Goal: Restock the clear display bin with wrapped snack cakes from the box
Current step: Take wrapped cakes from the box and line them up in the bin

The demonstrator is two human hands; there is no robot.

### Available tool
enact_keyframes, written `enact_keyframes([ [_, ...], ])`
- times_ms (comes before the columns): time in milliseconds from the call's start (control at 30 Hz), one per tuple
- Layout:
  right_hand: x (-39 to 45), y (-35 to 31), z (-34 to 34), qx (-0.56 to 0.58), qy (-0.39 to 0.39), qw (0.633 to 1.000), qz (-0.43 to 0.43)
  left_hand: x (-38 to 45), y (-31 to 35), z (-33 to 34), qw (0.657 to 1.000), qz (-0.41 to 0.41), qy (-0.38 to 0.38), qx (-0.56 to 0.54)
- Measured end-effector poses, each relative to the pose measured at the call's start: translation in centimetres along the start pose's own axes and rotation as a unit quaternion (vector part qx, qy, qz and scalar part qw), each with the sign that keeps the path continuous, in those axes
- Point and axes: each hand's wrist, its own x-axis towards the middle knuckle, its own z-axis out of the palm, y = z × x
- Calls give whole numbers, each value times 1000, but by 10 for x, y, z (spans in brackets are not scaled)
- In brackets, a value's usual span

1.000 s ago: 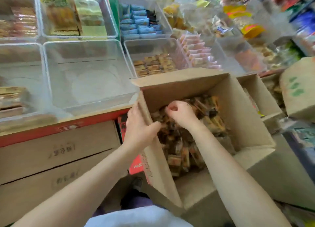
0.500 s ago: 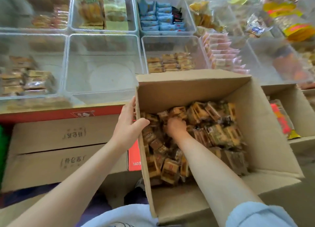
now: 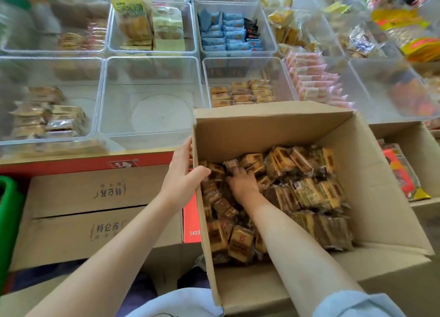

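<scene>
Cardboard box (image 3: 371,164) holds wrapped snack cakes (image 3: 302,190); clear display bin (image 3: 104,97) bare.

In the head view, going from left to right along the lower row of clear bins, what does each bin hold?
Brown wrapped cakes → empty bin → small tan packs → pink packs.
</scene>
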Motion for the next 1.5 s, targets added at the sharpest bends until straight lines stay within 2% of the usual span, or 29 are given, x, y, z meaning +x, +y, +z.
enact_keyframes([
  [67,-2,1,-11,42,16,999,-19,1,0,-2,1000,6,-7,7],
  [133,-13,9,-35,215,38,976,0,2,0,-3,1000,8,-11,18],
  [167,-22,17,-49,334,42,941,19,1,0,-3,1000,9,-13,24],
  [233,-44,33,-82,528,40,847,48,1,0,-4,999,1,-22,27],
  [333,-84,51,-122,712,55,700,13,0,-1,-9,999,-16,-28,39],
  [400,-106,52,-142,801,70,594,-38,-4,6,-17,998,15,16,53],
  [433,-114,48,-152,820,78,564,-55,-6,14,-23,998,40,38,33],
  [467,-120,41,-163,824,87,556,-65,-6,22,-31,997,59,45,-7],
  [533,-125,20,-185,799,107,586,-86,-5,39,-52,991,72,30,-106],
  [600,-127,-6,-206,743,124,649,-108,0,46,-74,985,76,19,-156],
  [667,-122,-36,-225,681,121,712,-119,3,42,-96,986,108,31,-122],
  [700,-117,-54,-233,663,109,732,-117,4,37,-108,988,123,38,-83],
  [800,-93,-114,-250,646,75,755,-91,9,16,-151,984,147,39,88],
  [900,-57,-165,-256,652,79,750,-77,15,-4,-209,956,135,16,261],
  [1000,-16,-209,-271,651,80,749,-93,27,-35,-280,956,77,3,281],
  [1033,-2,-224,-278,634,87,763,-92,34,-50,-305,954,56,22,293],
  [1100,28,-253,-291,581,124,801,-78,50,-88,-354,927,33,78,366],
  [1200,77,-288,-299,460,194,864,-68,62,-145,-406,880,-28,74,468],
  [1300,118,-315,-302,151,238,957,-65,62,-176,-424,868,-26,52,492],
  [1333,127,-324,-305,51,226,971,-62,63,-181,-425,869,-13,57,492],
  [1400,142,-341,-309,-65,172,981,-58,65,-186,-424,869,1,62,492],
  [1500,162,-360,-303,-92,99,990,-50,66,-189,-424,870,-2,56,490],
])
